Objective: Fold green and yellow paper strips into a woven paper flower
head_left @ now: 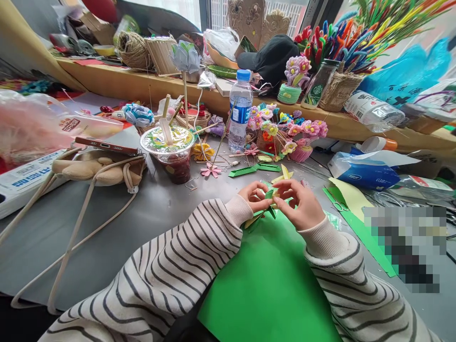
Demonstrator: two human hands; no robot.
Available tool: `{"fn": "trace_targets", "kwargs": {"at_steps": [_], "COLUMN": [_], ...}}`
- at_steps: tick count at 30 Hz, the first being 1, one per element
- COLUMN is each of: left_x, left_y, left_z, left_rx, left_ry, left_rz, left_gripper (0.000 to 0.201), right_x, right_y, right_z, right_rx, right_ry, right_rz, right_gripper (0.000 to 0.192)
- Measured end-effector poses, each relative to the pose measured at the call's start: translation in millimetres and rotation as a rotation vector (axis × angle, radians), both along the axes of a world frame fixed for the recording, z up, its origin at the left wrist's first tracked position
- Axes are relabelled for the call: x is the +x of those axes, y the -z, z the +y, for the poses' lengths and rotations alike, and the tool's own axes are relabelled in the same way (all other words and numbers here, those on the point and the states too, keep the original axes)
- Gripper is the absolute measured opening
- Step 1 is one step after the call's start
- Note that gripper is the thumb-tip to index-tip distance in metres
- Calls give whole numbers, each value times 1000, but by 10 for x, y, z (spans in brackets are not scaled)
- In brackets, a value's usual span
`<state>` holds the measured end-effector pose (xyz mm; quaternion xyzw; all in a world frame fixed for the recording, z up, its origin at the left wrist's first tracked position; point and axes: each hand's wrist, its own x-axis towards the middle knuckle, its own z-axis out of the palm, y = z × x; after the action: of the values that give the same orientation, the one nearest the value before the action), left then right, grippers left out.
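Note:
My left hand (257,195) and my right hand (299,203) meet over the near part of the table. Between their fingertips is a small folded green and yellow paper piece (270,195), pinched from both sides; the fingers partly cover it. Under the hands, a large green paper sheet (270,280) spreads toward me and hangs past the table edge. Folded green paper strips (242,171) and yellow folded paper strips (283,175) lie just beyond the hands. More green and yellow folded pieces (253,220) sit below my left hand.
A lidded drink cup (174,164), a water bottle (241,111) and pipe-cleaner flowers (285,128) stand behind. Left are a phone (107,145) on a corded beige bag (96,170). Right lie scissors (340,205), a green strip (370,242) and a blue tissue pack (363,171).

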<state>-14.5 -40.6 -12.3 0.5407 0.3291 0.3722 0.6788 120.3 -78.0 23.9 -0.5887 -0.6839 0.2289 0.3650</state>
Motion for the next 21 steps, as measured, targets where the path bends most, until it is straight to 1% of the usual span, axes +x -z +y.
{"fn": "trace_targets", "kwargs": {"at_steps": [6,9,11,14,16,18,21], "left_x": [-5,-14,-22,-29,-29,-24,-14], "left_y": [11,14,4,-23,-40,-50,-53], "left_z": [6,3,-3,-11,-15,-19,-26], "left_rx": [-29,-51,-81,-124,-139,-155,-171], "left_ry": [-36,-37,-36,-36,-41,-54,-78], "left_rz": [-6,-55,-104,-171,-194,-195,-195], "left_gripper": [36,37,38,38,38,38,39], "right_x": [-29,-12,23,85,111,116,101], "right_y": [35,24,2,-34,-44,-37,-14], "right_z": [5,5,12,32,47,56,57], "right_rx": [163,199,139,-41,-130,-164,-150], "right_ry": [-39,-45,-67,-130,-143,-125,-87], "right_rz": [-84,-44,76,336,438,443,401], "right_gripper": [17,15,19,30,34,36,36]}}
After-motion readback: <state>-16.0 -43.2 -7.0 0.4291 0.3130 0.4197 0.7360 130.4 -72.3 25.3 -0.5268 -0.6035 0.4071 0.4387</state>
